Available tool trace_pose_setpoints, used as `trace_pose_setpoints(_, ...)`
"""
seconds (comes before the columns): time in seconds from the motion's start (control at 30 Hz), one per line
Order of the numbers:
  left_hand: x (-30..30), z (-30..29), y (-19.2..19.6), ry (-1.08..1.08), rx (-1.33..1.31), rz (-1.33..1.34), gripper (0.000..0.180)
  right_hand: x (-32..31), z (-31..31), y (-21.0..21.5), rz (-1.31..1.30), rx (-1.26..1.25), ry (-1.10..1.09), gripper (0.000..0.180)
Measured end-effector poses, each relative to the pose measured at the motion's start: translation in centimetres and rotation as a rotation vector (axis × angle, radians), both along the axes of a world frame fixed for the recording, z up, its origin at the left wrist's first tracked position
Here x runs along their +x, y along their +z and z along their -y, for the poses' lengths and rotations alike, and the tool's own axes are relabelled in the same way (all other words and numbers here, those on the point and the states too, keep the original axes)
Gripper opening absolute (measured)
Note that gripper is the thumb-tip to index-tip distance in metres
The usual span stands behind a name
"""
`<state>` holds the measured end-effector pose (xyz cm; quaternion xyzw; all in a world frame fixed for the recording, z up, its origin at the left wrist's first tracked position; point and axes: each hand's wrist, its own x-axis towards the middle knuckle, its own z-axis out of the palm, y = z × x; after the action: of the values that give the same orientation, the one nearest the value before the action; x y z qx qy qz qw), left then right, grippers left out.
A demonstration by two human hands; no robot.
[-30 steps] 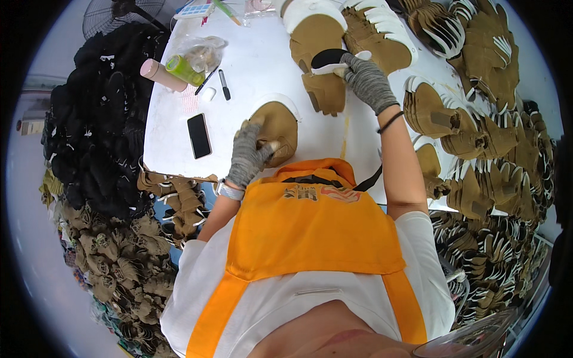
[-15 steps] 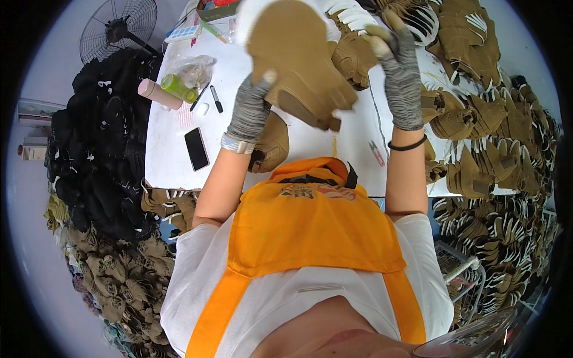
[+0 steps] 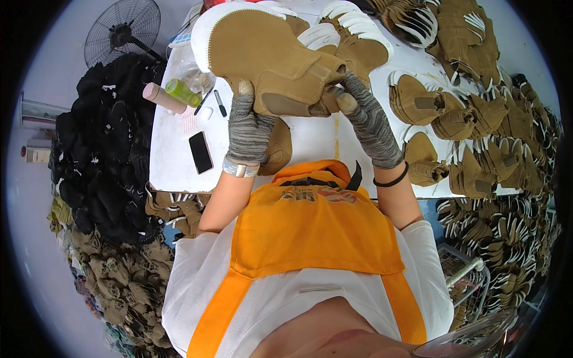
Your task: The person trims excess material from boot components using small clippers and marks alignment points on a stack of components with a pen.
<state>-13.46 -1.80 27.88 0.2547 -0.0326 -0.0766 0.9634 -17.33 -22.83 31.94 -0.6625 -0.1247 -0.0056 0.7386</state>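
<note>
Held up above the white table is a brown shoe upper (image 3: 250, 51) with a white band stitched around its toe end. My left hand (image 3: 248, 128), in a grey half-finger glove, grips its lower edge, thumb on top. My right hand (image 3: 367, 116), gloved alike, closes on the narrow heel end at the right. Part of another brown upper (image 3: 279, 143) lies on the table beside my left hand, mostly covered by it. The fingers beneath the held upper are hidden.
Stacks of brown uppers (image 3: 412, 101) line the table's right side. At left are a phone (image 3: 200, 152), a marker (image 3: 220, 102), a pink bottle (image 3: 162, 97) and a green cup (image 3: 182, 93). A black pile (image 3: 101, 143) and a fan (image 3: 121, 34) stand beyond the table (image 3: 170, 170).
My right hand has come down and inward from its raised, apart position and taken hold of the upper's heel end. The upper has turned, its toe swinging left.
</note>
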Motion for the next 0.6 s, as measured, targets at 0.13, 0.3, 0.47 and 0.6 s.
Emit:
trace_pose_setpoints(0.13,-1.2,0.1,1.2,0.06,0.139,0.11,0.063,-0.6,-0.1,-0.7,0.012,-0.107,-0.082,0.065)
trace_pose_setpoints(0.3,-1.7,0.1,1.2,0.138,0.264,0.162,0.066,-0.9,0.7,-1.7,0.002,-0.072,-0.005,0.056)
trace_pose_setpoints(0.47,-1.8,0.0,1.2,0.141,0.19,0.143,0.06,-1.3,-0.4,0.1,-0.16,0.065,-0.137,0.04)
trace_pose_setpoints(0.6,-0.9,-0.3,0.2,0.105,-0.014,0.021,0.061,-0.3,-0.1,-2.6,-0.053,0.165,-0.054,0.04)
